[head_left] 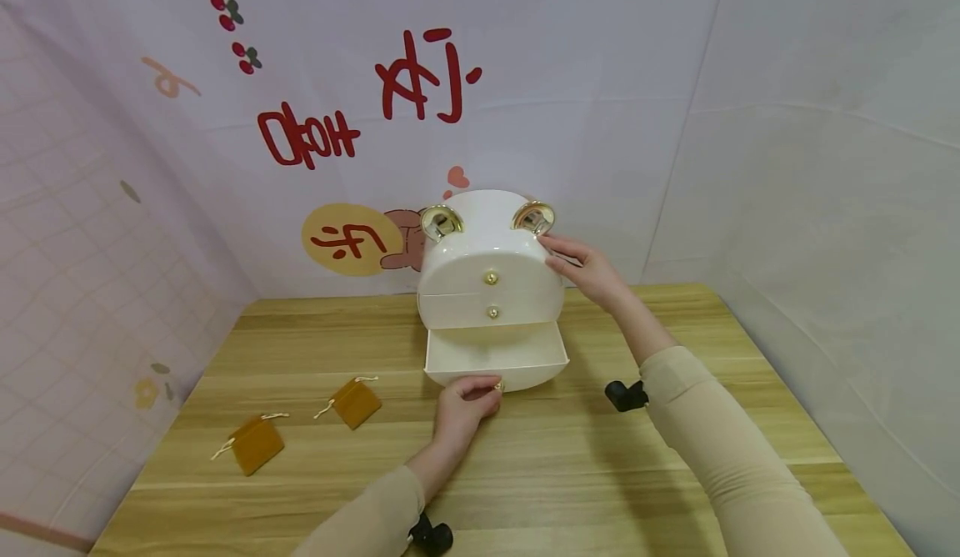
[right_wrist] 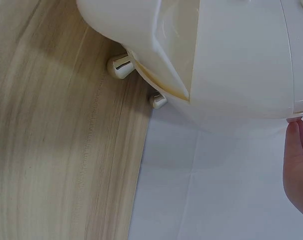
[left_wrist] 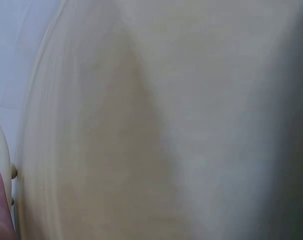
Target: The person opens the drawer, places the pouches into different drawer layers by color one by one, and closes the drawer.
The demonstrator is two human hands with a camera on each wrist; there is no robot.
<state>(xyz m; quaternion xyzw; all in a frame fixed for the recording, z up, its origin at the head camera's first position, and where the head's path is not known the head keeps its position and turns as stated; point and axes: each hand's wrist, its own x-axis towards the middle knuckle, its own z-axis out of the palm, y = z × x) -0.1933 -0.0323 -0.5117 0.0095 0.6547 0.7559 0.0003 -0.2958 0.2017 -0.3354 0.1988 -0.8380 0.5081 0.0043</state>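
Observation:
A white rounded jewelry box (head_left: 487,248) with gold-rimmed ears stands at the back of the table. Its bottom drawer (head_left: 497,348) is pulled out toward me, while the two drawer fronts above, with gold knobs, are closed. My left hand (head_left: 459,418) pinches the small gold drawer knob (head_left: 499,386) at the drawer's front. With extended fingers, my right hand (head_left: 588,270) touches the box's upper right side, just below the right ear. In the right wrist view, the fingertips (right_wrist: 293,131) meet the box's edge, and the open drawer (right_wrist: 179,30) shows from the side.
Two small orange-brown drawstring pouches (head_left: 356,403) (head_left: 257,444) lie on the left of the wooden table (head_left: 555,474). Behind the box hangs a white cloth (head_left: 600,57) with red lettering. Gold feet (right_wrist: 121,66) raise the box off the table.

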